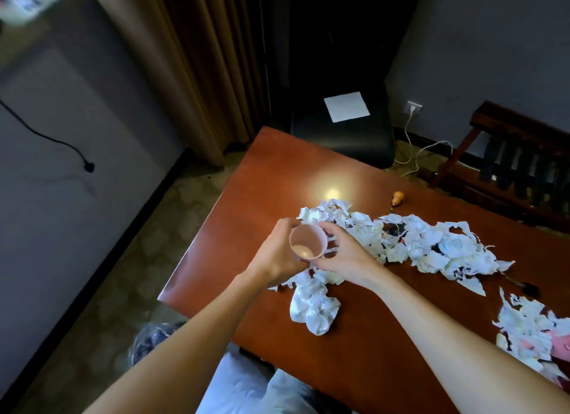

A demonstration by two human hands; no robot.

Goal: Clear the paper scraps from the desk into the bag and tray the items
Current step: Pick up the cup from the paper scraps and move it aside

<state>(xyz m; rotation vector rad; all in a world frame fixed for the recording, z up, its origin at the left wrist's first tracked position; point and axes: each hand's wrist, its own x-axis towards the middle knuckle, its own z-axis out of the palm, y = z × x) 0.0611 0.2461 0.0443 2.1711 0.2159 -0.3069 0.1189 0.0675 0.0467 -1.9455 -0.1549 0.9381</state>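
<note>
A small pink paper cup (pixel 307 241) is held above the reddish-brown desk (pixel 271 179), its mouth tilted toward me. My left hand (pixel 277 253) grips its left side and my right hand (pixel 342 256) holds its right side. Torn white paper scraps (pixel 416 244) stretch in a long heap across the desk behind the hands. A crumpled wad (pixel 314 305) lies just below them, and another scrap pile (pixel 530 330) sits at the right edge. A clear plastic bag (pixel 151 336) with dark contents shows below the desk's near-left edge. No tray is visible.
A small gourd-shaped wooden object (pixel 397 196) rests at the desk's far side. A dark object (pixel 530 288) lies near the right pile. Behind the desk stands a black chair (pixel 342 136) with a white sheet (pixel 346 106) on its seat. A wooden rack (pixel 521 154) stands at the right.
</note>
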